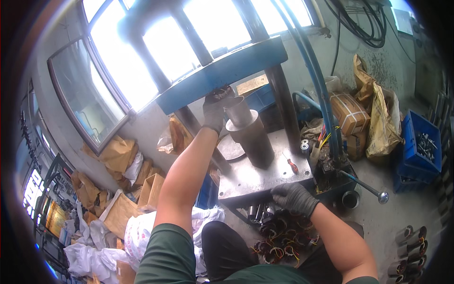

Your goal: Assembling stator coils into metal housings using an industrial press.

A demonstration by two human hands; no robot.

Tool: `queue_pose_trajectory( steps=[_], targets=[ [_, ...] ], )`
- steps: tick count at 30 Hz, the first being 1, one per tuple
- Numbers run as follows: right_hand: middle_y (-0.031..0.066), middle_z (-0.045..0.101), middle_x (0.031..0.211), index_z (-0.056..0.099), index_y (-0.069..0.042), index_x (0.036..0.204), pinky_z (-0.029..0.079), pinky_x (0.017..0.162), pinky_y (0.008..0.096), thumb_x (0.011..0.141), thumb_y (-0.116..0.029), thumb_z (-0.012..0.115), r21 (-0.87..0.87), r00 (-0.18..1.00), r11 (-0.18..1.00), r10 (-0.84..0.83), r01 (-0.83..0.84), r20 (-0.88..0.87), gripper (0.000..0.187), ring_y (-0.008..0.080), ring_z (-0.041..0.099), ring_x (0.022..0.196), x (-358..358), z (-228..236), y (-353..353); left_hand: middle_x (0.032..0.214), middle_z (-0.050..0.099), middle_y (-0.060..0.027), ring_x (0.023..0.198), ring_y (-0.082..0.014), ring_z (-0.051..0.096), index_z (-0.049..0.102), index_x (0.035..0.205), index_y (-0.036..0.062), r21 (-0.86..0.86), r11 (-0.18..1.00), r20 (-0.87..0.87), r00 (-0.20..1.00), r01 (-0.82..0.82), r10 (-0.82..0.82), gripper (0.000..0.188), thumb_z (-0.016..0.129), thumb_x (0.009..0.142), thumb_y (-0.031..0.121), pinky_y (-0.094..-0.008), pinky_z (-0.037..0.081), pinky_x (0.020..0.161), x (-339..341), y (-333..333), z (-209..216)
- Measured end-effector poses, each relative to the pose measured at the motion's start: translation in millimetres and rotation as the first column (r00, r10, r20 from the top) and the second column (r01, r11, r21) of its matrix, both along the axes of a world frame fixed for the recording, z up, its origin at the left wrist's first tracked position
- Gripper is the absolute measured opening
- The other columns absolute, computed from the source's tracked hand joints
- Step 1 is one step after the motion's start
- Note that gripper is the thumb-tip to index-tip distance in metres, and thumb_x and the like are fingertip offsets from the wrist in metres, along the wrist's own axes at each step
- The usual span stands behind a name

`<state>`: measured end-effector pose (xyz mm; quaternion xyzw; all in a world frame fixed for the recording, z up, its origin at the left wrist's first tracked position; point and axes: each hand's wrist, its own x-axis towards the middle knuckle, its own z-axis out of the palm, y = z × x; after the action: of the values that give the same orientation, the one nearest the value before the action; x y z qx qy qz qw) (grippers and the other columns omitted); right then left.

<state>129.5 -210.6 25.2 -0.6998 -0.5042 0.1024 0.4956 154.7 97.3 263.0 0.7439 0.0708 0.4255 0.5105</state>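
Note:
My left hand [213, 113], in a dark glove, reaches up beneath the blue crossplate [227, 68] of a press. Its fingers close around a dark, roundish part [221, 93] whose kind I cannot make out. Just right of that hand, a bright metal sleeve [238, 112] stands upright on a thick grey metal cylinder [253, 142], which rests on the steel press table [241, 184]. My right hand [295, 199], gloved too, lies at the front edge of the table with its fingers stretched out and nothing seen in it. A screwdriver [292, 165] with a red-and-black handle lies on the table.
Wired motor coils [279, 236] are heaped below the table. A lever with a ball end [382, 197] sticks out at the right. Blue bins [418, 146], paper sacks [383, 128] and a strapped carton [349, 112] stand beyond. White bags [142, 232] lie left; metal housings [411, 251] stand lower right.

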Motion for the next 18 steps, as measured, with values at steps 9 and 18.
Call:
queue_pose_trajectory(
  steps=[9, 18],
  targets=[
    [0.0174, 0.067, 0.135, 0.074, -0.009, 0.126, 0.047, 0.111, 0.0446, 0.097, -0.068, 0.056, -0.488, 0.969, 0.864, 0.209, -0.12, 0.133, 0.069, 0.0349, 0.065, 0.122, -10.8, 10.4, -10.3, 0.133, 0.066, -0.0165, 0.121, -0.0243, 0.065, 0.046, 0.15, -0.0075, 0.068, 0.997, -0.23, 0.973, 0.024, -0.008, 0.087, 0.088, 0.076, 0.005, -0.0332, 0.052, 0.107, 26.1, 31.2, -9.4],
    [0.0149, 0.078, 0.105, 0.081, -0.012, 0.111, 0.046, 0.107, 0.0486, 0.094, -0.07, 0.054, -0.655, 0.886, 0.73, 0.417, -0.195, 0.202, 0.066, 0.0337, 0.071, 0.11, -11.7, 7.7, -7.8, 0.139, 0.062, -0.0183, 0.125, -0.027, 0.063, 0.041, 0.154, -0.0056, -0.101, 0.995, -0.163, 0.986, 0.012, -0.028, 0.095, 0.092, 0.076, 0.011, -0.0361, 0.05, 0.111, 27.1, 16.5, -25.0]
  ],
)
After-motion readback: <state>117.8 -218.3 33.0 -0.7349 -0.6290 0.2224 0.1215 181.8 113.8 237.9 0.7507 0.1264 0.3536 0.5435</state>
